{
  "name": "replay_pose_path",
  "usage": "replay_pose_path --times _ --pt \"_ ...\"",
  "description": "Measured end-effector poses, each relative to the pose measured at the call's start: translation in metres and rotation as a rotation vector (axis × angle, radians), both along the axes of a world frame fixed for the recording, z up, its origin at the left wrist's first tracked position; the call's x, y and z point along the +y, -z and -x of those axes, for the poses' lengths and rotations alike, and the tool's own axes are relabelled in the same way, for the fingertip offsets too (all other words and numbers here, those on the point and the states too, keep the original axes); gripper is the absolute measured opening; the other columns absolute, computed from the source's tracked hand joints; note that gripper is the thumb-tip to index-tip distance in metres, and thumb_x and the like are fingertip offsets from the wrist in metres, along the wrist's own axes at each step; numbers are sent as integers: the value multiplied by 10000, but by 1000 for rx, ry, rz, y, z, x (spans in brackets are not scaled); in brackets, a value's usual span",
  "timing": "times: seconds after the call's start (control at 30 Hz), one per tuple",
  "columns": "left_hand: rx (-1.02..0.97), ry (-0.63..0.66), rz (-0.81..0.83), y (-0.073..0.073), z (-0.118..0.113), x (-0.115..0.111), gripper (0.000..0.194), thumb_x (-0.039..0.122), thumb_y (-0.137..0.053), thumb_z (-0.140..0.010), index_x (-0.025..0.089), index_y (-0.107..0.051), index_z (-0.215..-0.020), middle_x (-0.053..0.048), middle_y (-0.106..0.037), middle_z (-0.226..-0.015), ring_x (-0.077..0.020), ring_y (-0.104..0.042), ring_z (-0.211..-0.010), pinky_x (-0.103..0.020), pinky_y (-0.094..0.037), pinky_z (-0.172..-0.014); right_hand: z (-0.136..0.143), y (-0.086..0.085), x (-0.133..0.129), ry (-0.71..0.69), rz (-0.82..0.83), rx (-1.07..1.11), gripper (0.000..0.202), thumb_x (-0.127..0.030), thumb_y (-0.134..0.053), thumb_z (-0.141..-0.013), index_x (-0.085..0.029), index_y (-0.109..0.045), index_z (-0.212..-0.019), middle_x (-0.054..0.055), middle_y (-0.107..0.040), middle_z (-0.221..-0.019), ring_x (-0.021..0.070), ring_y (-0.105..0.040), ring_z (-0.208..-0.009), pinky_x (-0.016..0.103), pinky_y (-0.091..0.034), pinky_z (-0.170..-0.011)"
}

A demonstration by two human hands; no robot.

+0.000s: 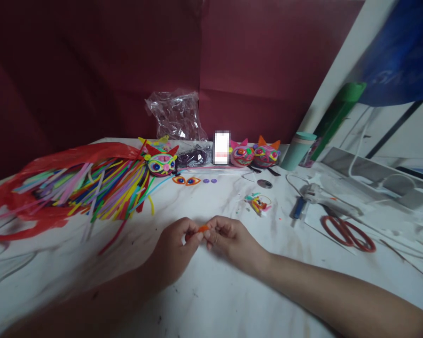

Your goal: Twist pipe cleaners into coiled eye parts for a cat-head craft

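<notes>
Just above the white table, my left hand (178,251) and my right hand (238,241) meet fingertip to fingertip. Between them they pinch a small orange piece (203,228) that looks like a bit of pipe cleaner; the fingers hide much of it. Beyond the hands lie a pair of orange-rimmed eye shapes (186,180) and two small purple discs (210,181). A little pile of coloured scraps (258,204) is to the right of these. Several colourful animal heads with pointed ears stand at the back, among them a red-eared one (161,162) and an orange-eared one (267,154).
Many pipe cleaners (105,190) spread over a red plastic bag (91,152) on the left. To the right are red-handled scissors (348,233), a glue gun (313,192) and a green-lidded cup (298,151). A lit phone (222,147) and clear plastic packaging (178,115) stand at the back.
</notes>
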State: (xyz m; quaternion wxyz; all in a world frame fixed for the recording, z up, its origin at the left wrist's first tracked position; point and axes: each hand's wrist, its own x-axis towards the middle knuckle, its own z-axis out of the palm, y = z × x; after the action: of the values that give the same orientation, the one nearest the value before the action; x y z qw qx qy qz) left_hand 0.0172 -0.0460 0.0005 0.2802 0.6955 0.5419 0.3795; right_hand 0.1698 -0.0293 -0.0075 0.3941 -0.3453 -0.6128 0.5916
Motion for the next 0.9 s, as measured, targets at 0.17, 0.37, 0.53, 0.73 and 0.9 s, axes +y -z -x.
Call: replay_pose_path --times 0.17,0.37,0.53,0.73,0.9 --pt "22 61 20 2 3 1 105 208 -479 -725 176 -498 -627 49 -477 -570 -101 -428 -542 -203 -343 -512 -5 1 3 33 -70 -50 349 -486 -567 -748 -145 -513 -693 -44 -420 -559 70 -327 -503 203 -251 -453" --pt "60 57 -34 -5 5 2 108 193 -455 -730 179 -491 -629 42 -479 -597 -116 -455 -586 -218 -360 -567 -9 -2 5 14 -213 -220 238 -352 -516 -806 -154 -499 -676 -44 -390 -564 70 -312 -507 198 -250 -453" --pt "126 143 -51 -5 6 3 114 183 -441 -723 177 -494 -622 26 -495 -627 -124 -471 -614 -227 -361 -582 -11 -7 1 -34 -354 -439 111 -173 -491 -781 -152 -527 -678 -42 -428 -555 69 -343 -499 188 -278 -458" --pt "203 158 -56 -2 7 4 119 152 -433 -704 183 -455 -591 51 -448 -575 -107 -429 -560 -218 -329 -538 -8 -2 1 -34 -302 -423 125 -196 -513 -775 -145 -529 -663 -46 -420 -532 62 -325 -477 188 -258 -436" --pt "44 60 51 -8 4 2 148 211 -447 -728 188 -437 -582 71 -384 -500 -97 -369 -486 -205 -302 -470 -4 0 2 -53 -61 -142 325 -451 -547 -770 -137 -523 -690 -29 -458 -556 68 -358 -489 198 -274 -436"
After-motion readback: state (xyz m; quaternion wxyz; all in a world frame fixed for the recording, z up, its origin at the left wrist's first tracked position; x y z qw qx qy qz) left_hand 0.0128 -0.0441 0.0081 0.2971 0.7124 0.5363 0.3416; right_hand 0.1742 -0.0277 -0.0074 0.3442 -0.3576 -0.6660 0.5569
